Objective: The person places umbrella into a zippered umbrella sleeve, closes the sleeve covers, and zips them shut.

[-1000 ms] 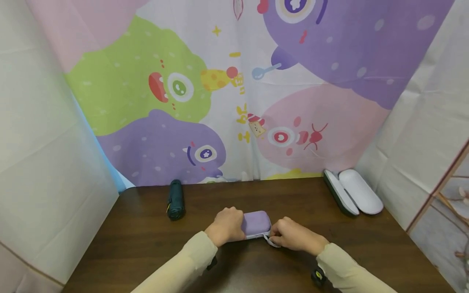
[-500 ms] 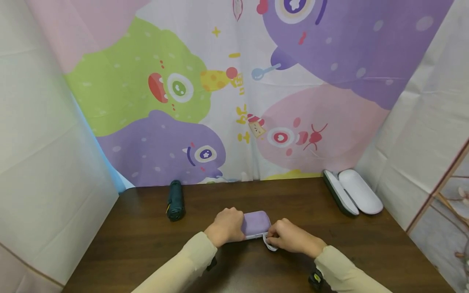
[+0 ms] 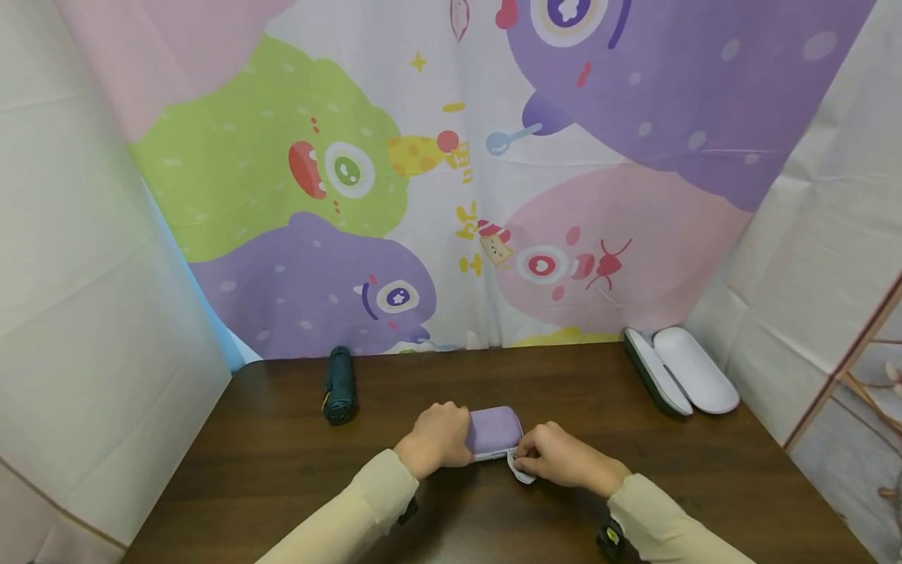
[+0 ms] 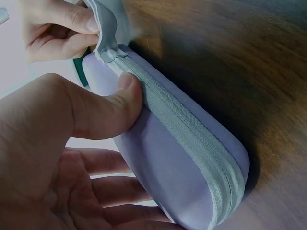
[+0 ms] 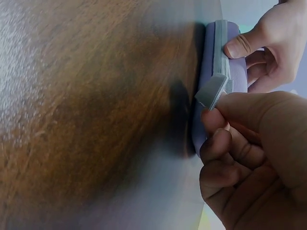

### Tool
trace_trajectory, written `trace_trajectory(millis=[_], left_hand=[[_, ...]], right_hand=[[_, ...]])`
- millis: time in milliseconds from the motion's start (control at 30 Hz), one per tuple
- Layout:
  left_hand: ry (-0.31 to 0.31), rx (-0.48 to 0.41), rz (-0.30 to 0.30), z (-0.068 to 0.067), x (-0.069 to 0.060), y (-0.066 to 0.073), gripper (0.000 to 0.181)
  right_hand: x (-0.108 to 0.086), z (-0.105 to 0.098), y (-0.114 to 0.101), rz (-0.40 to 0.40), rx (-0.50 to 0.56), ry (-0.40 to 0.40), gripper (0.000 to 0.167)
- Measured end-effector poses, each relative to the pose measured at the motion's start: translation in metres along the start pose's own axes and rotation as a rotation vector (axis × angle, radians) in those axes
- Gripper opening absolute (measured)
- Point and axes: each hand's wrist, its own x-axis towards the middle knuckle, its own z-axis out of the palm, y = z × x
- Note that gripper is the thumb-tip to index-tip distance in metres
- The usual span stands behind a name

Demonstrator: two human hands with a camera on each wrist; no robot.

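Note:
A purple zippered hard case (image 3: 495, 429) lies on the table, in front of the person. Its grey zipper (image 4: 187, 136) runs along the side and appears closed where it shows. My left hand (image 3: 435, 437) grips the case's left part, thumb against the side by the zipper and fingers across the top. At the case's right front corner hangs a grey fabric strap (image 4: 106, 26). My right hand (image 3: 564, 458) pinches at this strap between thumb and curled fingers, close to the zipper. The fingertips hide whatever else lies between them.
On the dark wooden table (image 3: 395, 384), a rolled dark green folding umbrella (image 3: 341, 388) lies at the back left. An open glasses case (image 3: 694, 372), white inside and dark green outside, stands at the back right. A cartoon-printed curtain (image 3: 451, 298) hangs behind.
My right hand has shifted slightly left, closer to the case's corner, and the strap's end now hangs lower beside it. The left hand keeps its grip; the case stays in place.

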Motion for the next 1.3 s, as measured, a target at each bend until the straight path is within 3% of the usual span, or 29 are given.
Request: trace_trajectory(millis=[367, 500, 733, 933, 1133, 1300], left_hand=[[0.026, 0.066, 0.007, -0.001, -0.004, -0.002, 0.05], [0.016, 0.034, 0.003, -0.001, -0.006, -0.007, 0.057], [0.013, -0.115, 0.011, 0.001, -0.02, -0.025, 0.052], [0.01, -0.308, -0.06, -0.001, -0.039, -0.034, 0.046], [0.102, -0.476, -0.141, 0.004, -0.056, -0.042, 0.058], [0.157, -0.637, -0.175, 0.015, -0.065, -0.047, 0.065]], right_hand=[[0.001, -0.001, 0.0, -0.013, -0.01, 0.012, 0.014], [0.002, -0.006, 0.004, -0.021, -0.011, 0.012, 0.011], [0.003, -0.02, 0.008, -0.038, -0.027, 0.013, 0.012], [0.004, -0.032, 0.011, -0.031, -0.107, 0.147, 0.011], [0.016, -0.035, 0.01, -0.035, -0.101, 0.265, 0.012], [0.029, -0.028, 0.009, -0.026, -0.027, 0.232, 0.027]])
